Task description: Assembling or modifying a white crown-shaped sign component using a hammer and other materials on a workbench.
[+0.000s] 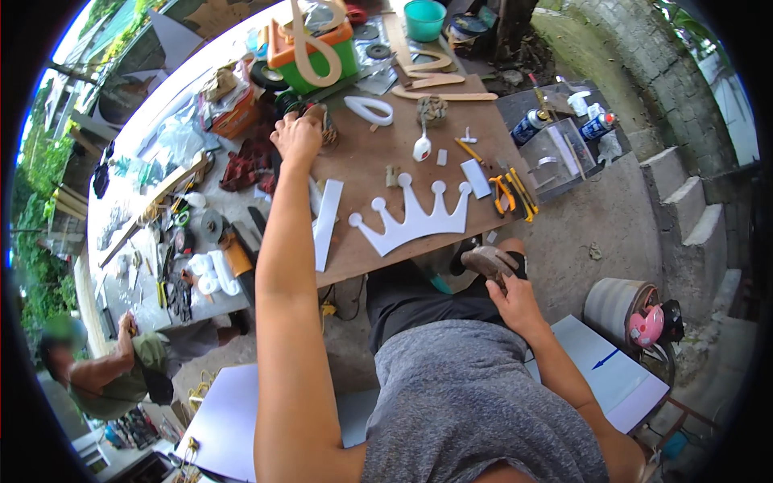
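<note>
My left hand reaches far over the brown board, fingers curled down beside a small brown bundle; what it grips is hidden. A white crown cutout lies near the board's front edge, with a white strip to its left. My right hand is low by my raised knee, fingers curled on a grey-brown shoe. Yellow-handled cutters lie to the right of the crown.
At the back are wooden cutout shapes, a white loop, a green and orange box and a teal cup. Spray cans stand at right. Another person crouches at lower left by a cluttered bench. White sheets lie on the ground.
</note>
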Action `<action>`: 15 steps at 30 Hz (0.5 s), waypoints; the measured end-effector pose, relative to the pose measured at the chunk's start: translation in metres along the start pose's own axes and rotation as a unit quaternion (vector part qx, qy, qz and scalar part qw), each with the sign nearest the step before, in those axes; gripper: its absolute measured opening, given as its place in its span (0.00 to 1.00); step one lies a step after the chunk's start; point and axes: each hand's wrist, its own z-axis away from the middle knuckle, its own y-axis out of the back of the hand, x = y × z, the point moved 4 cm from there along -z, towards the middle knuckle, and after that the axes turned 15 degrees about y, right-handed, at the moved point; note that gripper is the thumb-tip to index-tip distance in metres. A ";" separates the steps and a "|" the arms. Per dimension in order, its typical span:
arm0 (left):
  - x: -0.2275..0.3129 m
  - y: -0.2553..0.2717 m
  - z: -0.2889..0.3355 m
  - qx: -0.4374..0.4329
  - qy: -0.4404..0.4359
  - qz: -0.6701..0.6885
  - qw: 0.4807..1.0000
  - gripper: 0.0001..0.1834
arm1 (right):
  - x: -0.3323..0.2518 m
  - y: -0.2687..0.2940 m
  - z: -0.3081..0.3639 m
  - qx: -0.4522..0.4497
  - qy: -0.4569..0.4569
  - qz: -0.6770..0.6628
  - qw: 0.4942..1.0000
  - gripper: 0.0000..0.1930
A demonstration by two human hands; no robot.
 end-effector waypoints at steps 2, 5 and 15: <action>0.000 -0.014 -0.018 -0.146 0.043 -0.080 0.985 0.24 | 0.007 -0.002 0.005 -0.002 -0.007 0.014 1.000 0.20; 0.008 -0.016 -0.032 -0.245 0.112 -0.081 0.960 0.26 | 0.006 0.006 0.017 0.041 -0.013 0.003 0.999 0.19; 0.023 -0.021 -0.041 -0.229 0.097 -0.092 0.964 0.20 | 0.010 0.015 0.016 0.024 -0.068 -0.001 0.997 0.18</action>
